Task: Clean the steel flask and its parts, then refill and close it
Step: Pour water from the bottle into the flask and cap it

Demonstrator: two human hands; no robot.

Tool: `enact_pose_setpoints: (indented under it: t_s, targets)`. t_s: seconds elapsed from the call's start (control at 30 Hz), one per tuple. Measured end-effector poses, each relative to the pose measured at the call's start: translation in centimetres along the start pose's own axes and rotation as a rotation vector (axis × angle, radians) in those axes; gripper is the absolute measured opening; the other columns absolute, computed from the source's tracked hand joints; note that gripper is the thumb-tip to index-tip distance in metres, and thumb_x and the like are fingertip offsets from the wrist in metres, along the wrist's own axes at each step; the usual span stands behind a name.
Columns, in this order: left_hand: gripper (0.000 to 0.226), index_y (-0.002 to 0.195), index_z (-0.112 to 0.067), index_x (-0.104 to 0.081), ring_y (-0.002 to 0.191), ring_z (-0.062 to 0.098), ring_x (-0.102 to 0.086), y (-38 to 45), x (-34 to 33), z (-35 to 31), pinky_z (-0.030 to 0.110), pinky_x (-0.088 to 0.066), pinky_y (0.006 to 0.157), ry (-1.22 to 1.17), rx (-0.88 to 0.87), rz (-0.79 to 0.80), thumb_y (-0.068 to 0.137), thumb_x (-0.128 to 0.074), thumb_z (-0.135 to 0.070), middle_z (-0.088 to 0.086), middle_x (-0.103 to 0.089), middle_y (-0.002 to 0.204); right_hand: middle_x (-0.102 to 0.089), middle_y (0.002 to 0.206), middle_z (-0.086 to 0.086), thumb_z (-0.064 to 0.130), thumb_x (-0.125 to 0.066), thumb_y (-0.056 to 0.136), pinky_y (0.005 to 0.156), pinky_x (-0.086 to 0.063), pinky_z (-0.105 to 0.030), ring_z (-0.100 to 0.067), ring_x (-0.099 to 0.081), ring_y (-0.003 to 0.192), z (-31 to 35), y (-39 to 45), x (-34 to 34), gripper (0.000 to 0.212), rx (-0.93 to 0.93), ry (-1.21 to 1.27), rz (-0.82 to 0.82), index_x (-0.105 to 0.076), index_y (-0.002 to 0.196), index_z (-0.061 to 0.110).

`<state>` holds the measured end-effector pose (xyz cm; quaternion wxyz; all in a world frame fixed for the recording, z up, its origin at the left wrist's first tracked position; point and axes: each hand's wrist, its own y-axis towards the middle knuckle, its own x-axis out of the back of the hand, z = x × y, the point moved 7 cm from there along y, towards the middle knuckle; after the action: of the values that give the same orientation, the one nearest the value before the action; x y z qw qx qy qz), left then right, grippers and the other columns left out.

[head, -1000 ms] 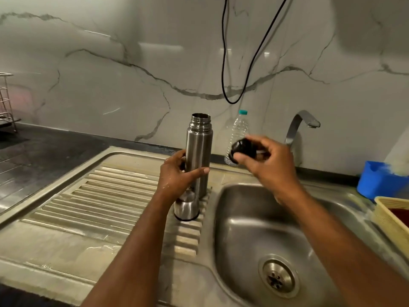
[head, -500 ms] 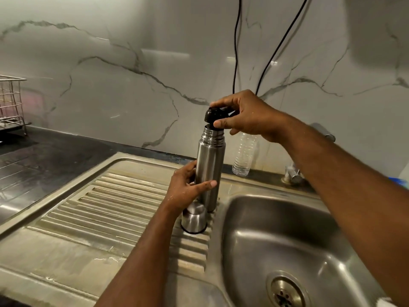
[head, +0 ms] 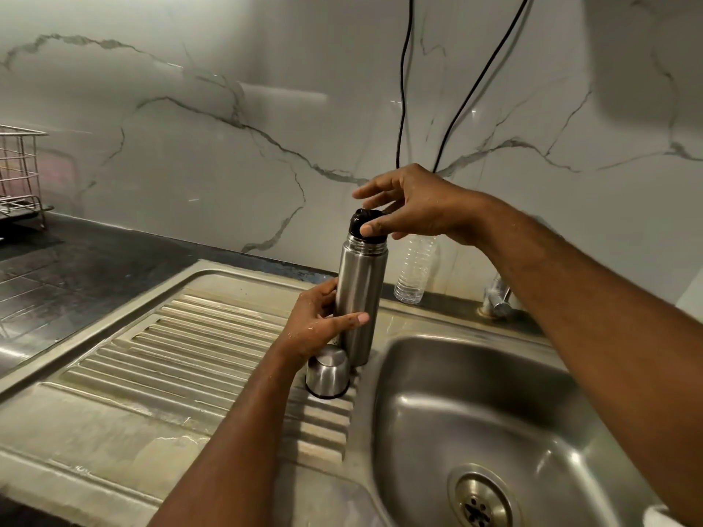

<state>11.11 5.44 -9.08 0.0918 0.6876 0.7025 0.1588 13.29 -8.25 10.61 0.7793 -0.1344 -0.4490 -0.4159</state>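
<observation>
The steel flask stands upright on the ribbed drainboard, right at the sink's left rim. My left hand grips its lower body, thumb across the front. A black stopper sits in the flask's mouth. My right hand is over it, thumb on the stopper's front and the other fingers spread above and behind it. The steel cup lid lies upside down on the drainboard, touching the flask's base.
The sink basin with its drain lies to the right. A clear plastic bottle and the tap's base stand at the back wall. Black cables hang above. A wire rack stands far left on the dark counter.
My right hand carried the black stopper from over the sink onto the flask's mouth; now its fingers have spread and only the thumb stays on the stopper. My left hand kept gripping the flask.
</observation>
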Motion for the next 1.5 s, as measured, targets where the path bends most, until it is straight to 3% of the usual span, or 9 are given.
enact_pose_setpoints:
  t_s: [0.1, 0.33, 0.57, 0.8, 0.9, 1.0, 1.2, 1.4, 1.5]
  targets:
    - [0.070, 0.135, -0.018, -0.064, 0.116, 0.024, -0.073, 0.0, 0.0, 0.0, 0.050, -0.059, 0.102, -0.009, 0.007, -0.005, 0.072, -0.090, -0.034, 0.006, -0.077, 0.122, -0.068, 0.125, -0.002, 0.012, -0.081, 0.086, 0.093, -0.059, -0.035, -0.016, -0.064, 0.114, 0.5, 0.0, -0.6, 0.049, 0.033, -0.068, -0.005, -0.066, 0.133, 0.017]
    - [0.066, 0.136, -0.019, -0.063, 0.116, 0.021, -0.073, 0.1, 0.1, 0.2, 0.051, -0.057, 0.105, -0.002, 0.025, -0.010, 0.077, -0.090, -0.025, 0.003, -0.077, 0.123, -0.071, 0.077, 0.002, 0.077, -0.078, 0.067, 0.069, -0.059, -0.032, -0.013, -0.068, 0.074, 1.3, 0.5, -0.6, 0.066, -0.023, -0.515, -0.437, -0.073, 0.085, 0.014]
    - [0.061, 0.135, -0.017, -0.064, 0.116, 0.024, -0.073, 0.0, 0.0, 0.1, 0.049, -0.058, 0.103, -0.022, 0.019, 0.003, 0.080, -0.090, -0.019, 0.006, -0.077, 0.122, -0.068, 0.122, -0.002, 0.016, -0.083, 0.085, 0.094, -0.057, -0.032, -0.017, -0.064, 0.116, -0.7, -0.6, -1.3, 0.051, -0.041, 0.150, -0.067, -0.064, 0.133, 0.012]
    - [0.061, 0.134, -0.022, -0.064, 0.116, 0.020, -0.073, 0.0, 0.0, 0.1, 0.043, -0.059, 0.102, -0.035, 0.023, -0.005, 0.078, -0.088, -0.021, 0.002, -0.077, 0.122, -0.069, 0.095, 0.007, 0.079, -0.080, 0.059, 0.075, -0.055, -0.030, -0.009, -0.065, 0.089, -0.5, -0.8, -1.1, 0.076, -0.088, -0.214, -0.529, -0.071, 0.106, 0.019]
    - [0.061, 0.133, -0.021, -0.065, 0.116, 0.021, -0.073, 0.1, -0.1, 0.1, 0.042, -0.059, 0.101, -0.037, 0.016, 0.011, 0.078, -0.091, -0.020, 0.004, -0.077, 0.122, -0.060, 0.130, -0.002, 0.048, -0.085, 0.079, 0.099, -0.052, -0.036, -0.019, -0.059, 0.119, -1.5, -0.6, -2.1, 0.081, -0.127, 0.234, -0.238, -0.053, 0.145, 0.016]
    - [0.063, 0.135, -0.019, -0.065, 0.118, 0.024, -0.072, 0.1, 0.0, 0.1, 0.043, -0.059, 0.100, -0.044, 0.008, 0.014, 0.077, -0.089, -0.022, 0.007, -0.076, 0.123, -0.064, 0.132, -0.006, 0.014, -0.082, 0.085, 0.107, -0.052, -0.039, -0.021, -0.060, 0.125, -2.4, -0.7, -2.2, 0.065, -0.077, 0.398, -0.112, -0.054, 0.144, 0.010]
    - [0.065, 0.136, -0.017, -0.064, 0.117, 0.025, -0.073, 0.1, 0.0, 0.2, 0.047, -0.058, 0.102, -0.050, 0.001, 0.020, 0.076, -0.089, -0.024, 0.007, -0.076, 0.123, -0.063, 0.134, -0.004, 0.075, -0.082, 0.061, 0.099, -0.055, -0.039, -0.020, -0.060, 0.120, -1.8, -1.1, -2.8, 0.103, -0.069, -0.133, -0.455, -0.055, 0.142, 0.019]
    - [0.071, 0.137, -0.017, -0.063, 0.119, 0.027, -0.072, 0.2, 0.1, 0.3, 0.051, -0.058, 0.103, -0.044, -0.005, 0.029, 0.073, -0.090, -0.031, 0.008, -0.076, 0.125, -0.056, 0.146, -0.011, 0.013, -0.081, 0.086, 0.105, -0.050, -0.033, -0.023, -0.056, 0.132, -3.3, -1.0, -3.1, 0.082, -0.030, 0.419, -0.187, -0.039, 0.156, 0.017]
    - [0.071, 0.137, -0.017, -0.063, 0.119, 0.028, -0.072, 0.2, 0.1, 0.3, 0.054, -0.057, 0.104, -0.046, -0.011, 0.032, 0.073, -0.091, -0.033, 0.009, -0.075, 0.124, -0.065, 0.115, 0.001, 0.037, -0.095, 0.069, 0.094, -0.056, -0.029, -0.011, -0.063, 0.108, -3.3, -1.5, -2.2, 0.087, -0.033, 0.232, -0.440, -0.054, 0.143, 0.019]
